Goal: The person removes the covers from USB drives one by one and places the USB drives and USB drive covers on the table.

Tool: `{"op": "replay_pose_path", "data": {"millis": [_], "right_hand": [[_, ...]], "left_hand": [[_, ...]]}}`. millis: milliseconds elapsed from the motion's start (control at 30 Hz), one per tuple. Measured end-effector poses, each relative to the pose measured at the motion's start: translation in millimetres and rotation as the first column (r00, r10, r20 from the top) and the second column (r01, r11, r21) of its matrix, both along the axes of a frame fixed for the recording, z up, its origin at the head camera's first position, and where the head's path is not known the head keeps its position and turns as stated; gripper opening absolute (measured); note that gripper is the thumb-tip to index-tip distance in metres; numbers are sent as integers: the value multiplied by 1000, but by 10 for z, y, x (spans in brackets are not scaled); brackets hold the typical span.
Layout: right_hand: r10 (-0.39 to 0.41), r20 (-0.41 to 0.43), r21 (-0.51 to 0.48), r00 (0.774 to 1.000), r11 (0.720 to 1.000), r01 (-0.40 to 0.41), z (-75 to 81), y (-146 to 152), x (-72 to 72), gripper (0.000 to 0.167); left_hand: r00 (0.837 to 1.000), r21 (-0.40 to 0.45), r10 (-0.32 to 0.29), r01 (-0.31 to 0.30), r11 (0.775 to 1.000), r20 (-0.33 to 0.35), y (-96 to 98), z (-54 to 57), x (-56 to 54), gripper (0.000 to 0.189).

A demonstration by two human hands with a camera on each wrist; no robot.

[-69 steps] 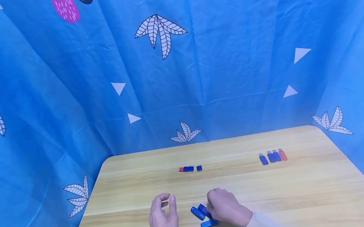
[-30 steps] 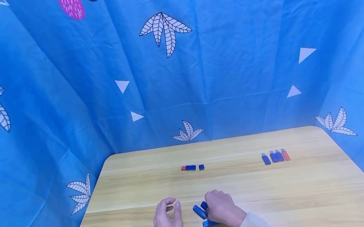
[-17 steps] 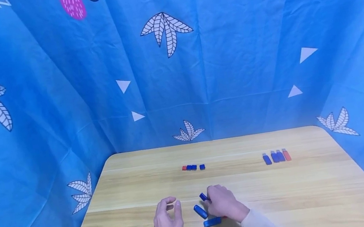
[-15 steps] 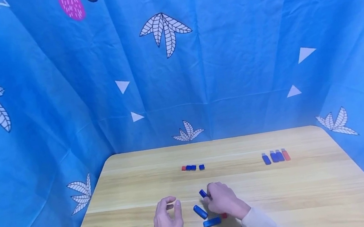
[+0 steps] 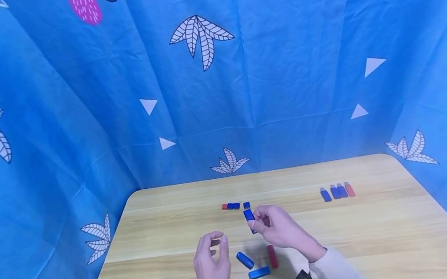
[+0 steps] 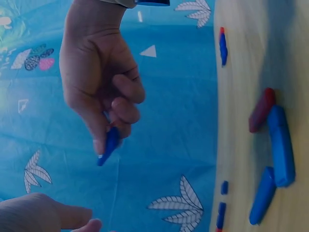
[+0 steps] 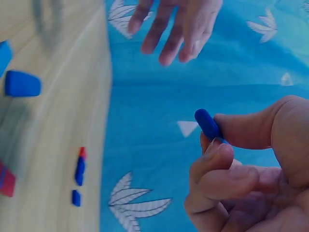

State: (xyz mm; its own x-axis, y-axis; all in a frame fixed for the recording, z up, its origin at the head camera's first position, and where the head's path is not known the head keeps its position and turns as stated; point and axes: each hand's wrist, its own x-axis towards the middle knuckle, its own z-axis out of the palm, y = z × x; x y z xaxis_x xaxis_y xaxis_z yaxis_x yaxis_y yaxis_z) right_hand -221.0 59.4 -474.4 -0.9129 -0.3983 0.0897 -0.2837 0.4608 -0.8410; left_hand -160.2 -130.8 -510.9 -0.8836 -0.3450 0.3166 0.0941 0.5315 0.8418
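Note:
Between thumb and fingers, my right hand [image 5: 280, 228] pinches a blue USB flash drive [image 5: 248, 215], raised above the table. The right wrist view shows the rounded end of this drive [image 7: 206, 123] sticking out past the thumb. My left hand [image 5: 212, 269] hovers to the left, fingers loosely bent and nothing in them. Below the hands lie a blue flash drive [image 5: 245, 260] at a slant, a second blue one [image 5: 259, 273] crosswise and a red flash drive [image 5: 272, 256] pointing away from me.
Farther back are a red cap [image 5: 224, 206], two blue caps [image 5: 234, 206] beside it and a single blue cap [image 5: 246, 205] slightly apart. At the back right, uncapped blue drives [image 5: 338, 191] and a red drive [image 5: 349, 189] form a row. A blue curtain [image 5: 287, 100] surrounds the table.
My right hand has picked the blue flash drive out of the near group and lifted it forward, uncovering the red drive. My left hand has shifted slightly right and forward.

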Motion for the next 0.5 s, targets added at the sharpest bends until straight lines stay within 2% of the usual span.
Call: {"op": "replay_pose_path", "data": {"millis": [67,167,300,400,500], "right_hand": [[24,-39,-11,999,1000,-25,63,20,36,17],[72,-94,-18,993,997,-74,142,43,106,13],[115,-156,-6,981,993,-117,209,56,213,11],[134,-196,20,971,991,-133,242,66,295,10],[156,-208,46,966,988,-150,273,88,360,9]], "left_hand": [[999,20,-29,30,999,-28,41,52,-4,8],[992,64,-106,110,992,-65,106,153,-2,10],[971,87,-217,226,970,-104,183,266,7,10],[952,59,-277,286,956,-127,228,298,17,8],[945,47,-302,310,950,-128,266,291,34,5]]}}
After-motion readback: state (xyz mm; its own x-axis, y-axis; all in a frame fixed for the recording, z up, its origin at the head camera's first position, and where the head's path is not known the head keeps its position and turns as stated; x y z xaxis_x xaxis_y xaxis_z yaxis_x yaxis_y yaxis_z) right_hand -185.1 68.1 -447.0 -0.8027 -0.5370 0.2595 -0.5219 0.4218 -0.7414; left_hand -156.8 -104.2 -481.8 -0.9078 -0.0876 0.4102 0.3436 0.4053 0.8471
